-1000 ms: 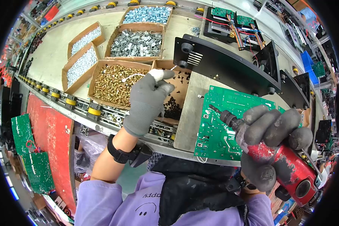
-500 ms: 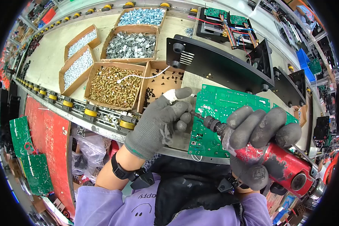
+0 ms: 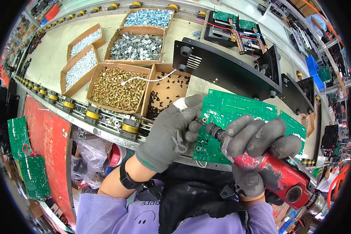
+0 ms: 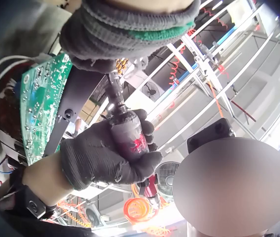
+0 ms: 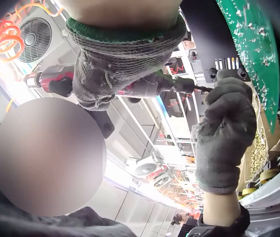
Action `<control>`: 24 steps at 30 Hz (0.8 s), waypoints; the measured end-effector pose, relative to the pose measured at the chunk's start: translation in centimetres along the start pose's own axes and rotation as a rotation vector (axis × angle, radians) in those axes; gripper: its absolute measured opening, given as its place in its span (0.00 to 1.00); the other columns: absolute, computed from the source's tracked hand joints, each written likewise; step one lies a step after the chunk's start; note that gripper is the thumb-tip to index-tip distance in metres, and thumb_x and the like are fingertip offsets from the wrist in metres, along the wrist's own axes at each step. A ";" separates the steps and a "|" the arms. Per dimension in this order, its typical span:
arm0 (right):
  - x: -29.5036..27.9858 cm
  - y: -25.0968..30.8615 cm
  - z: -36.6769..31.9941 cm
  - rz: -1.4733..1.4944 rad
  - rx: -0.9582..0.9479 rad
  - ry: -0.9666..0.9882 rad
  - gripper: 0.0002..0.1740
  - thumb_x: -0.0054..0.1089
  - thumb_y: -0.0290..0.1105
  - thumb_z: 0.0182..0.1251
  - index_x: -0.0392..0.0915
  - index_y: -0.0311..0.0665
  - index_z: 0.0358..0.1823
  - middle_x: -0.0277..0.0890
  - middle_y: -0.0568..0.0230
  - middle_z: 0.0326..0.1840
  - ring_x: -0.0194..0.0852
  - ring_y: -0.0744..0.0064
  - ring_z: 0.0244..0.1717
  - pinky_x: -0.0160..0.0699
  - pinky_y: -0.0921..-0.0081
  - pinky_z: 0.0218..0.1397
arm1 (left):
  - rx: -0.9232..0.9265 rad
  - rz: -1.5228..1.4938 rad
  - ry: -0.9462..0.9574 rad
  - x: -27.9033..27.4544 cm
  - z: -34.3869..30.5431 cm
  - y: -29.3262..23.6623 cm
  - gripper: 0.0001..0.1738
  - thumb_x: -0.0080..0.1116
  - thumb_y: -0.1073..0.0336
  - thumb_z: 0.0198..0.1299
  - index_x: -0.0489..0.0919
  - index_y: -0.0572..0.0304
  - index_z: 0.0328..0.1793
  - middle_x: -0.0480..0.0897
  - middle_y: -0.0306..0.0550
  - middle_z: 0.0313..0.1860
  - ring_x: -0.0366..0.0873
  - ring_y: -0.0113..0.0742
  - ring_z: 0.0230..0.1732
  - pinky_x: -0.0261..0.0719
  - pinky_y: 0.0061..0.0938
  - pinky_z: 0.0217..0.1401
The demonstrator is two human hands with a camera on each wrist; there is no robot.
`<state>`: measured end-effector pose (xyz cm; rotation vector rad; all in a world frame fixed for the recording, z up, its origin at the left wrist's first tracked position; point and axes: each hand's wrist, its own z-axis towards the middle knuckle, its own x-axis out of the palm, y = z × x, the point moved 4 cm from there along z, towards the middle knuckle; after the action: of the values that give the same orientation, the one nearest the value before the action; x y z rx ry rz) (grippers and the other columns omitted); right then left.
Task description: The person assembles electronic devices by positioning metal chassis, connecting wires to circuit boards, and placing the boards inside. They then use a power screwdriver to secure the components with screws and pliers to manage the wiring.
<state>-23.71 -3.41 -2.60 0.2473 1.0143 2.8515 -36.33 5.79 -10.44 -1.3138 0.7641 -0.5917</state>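
My right hand (image 3: 257, 144) grips a worn red power screwdriver (image 3: 288, 181), its nose pointing left over a green circuit board (image 3: 241, 111). My left hand (image 3: 169, 130) is at the driver's tip, thumb and fingers curled in a pinch. In the right wrist view the dark bit (image 5: 201, 88) runs right up to those fingertips. They pinch a small screw there, mostly hidden by the glove. Behind the left hand stands a cardboard box (image 3: 171, 91) of black screws. Both hands wear grey gloves; one left fingertip has white wrapping.
Left of the black screws is a box of brass-coloured screws (image 3: 117, 91), with a white cord across it. More boxes hold metal clips (image 3: 134, 46) and white screws (image 3: 80, 72). A long black panel (image 3: 230, 70) stands behind the board. Rollers (image 3: 93, 112) line the bench edge.
My left hand has come from over the black screw box, toward me and right, to the bit's tip. My right hand has brought the screwdriver left to meet it.
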 end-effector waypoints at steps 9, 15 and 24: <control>0.9 0.0 -0.5 -0.085 -0.051 -0.012 0.30 0.76 0.38 0.56 0.65 0.46 0.54 0.68 0.65 0.42 0.74 0.69 0.28 0.76 0.59 0.45 | -0.204 -1.066 -0.183 1.5 -0.1 1.3 0.15 0.48 0.77 0.68 0.75 0.70 0.59 0.76 0.42 0.43 0.74 0.23 0.36 0.77 0.17 0.37; 0.9 0.2 -0.4 -0.164 -0.008 -0.114 0.28 0.75 0.42 0.58 0.66 0.50 0.54 0.64 0.70 0.38 0.71 0.73 0.27 0.73 0.59 0.49 | -0.336 -1.106 -0.059 2.0 -0.1 0.6 0.19 0.50 0.67 0.74 0.68 0.63 0.68 0.77 0.40 0.47 0.74 0.21 0.36 0.76 0.12 0.39; 0.4 1.0 0.1 -0.168 0.036 -0.142 0.29 0.76 0.43 0.57 0.70 0.52 0.57 0.62 0.73 0.36 0.69 0.76 0.26 0.72 0.64 0.48 | -0.378 -1.093 -0.210 0.7 0.8 0.7 0.15 0.50 0.68 0.73 0.73 0.57 0.64 0.76 0.36 0.35 0.72 0.19 0.29 0.72 0.12 0.30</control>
<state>-24.08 -4.06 -1.85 0.3449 1.0079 2.6270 -35.28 5.81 -11.15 -2.0902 -0.1016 -1.1696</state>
